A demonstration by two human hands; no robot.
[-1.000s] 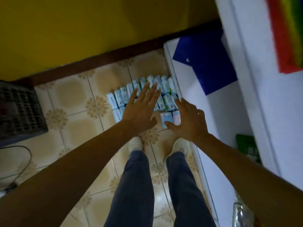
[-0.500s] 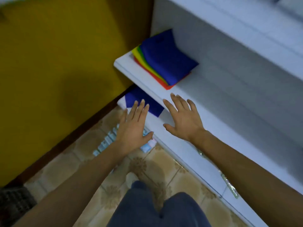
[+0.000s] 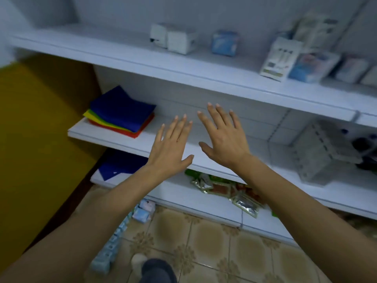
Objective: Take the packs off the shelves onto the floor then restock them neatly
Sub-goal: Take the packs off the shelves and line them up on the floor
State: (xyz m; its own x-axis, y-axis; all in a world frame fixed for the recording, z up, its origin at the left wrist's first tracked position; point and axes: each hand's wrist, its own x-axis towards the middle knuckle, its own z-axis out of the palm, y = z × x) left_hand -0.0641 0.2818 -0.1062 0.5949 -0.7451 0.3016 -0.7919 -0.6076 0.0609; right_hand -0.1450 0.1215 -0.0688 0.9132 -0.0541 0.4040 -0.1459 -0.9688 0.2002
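While left hand (image 3: 171,153) and right hand (image 3: 223,142) spread flat, empty, pale-blue packs (image 3: 110,248) (one pinkish) rowed on floor (image 3: 206,242).

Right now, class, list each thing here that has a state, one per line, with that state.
left hand: open, fingers straight, holding nothing
right hand: open, fingers spread, holding nothing
packs: off the shelves, in rows on the floor
coloured sheets: stacked flat at the middle shelf's left end
sachets: loose heap on the lower shelf
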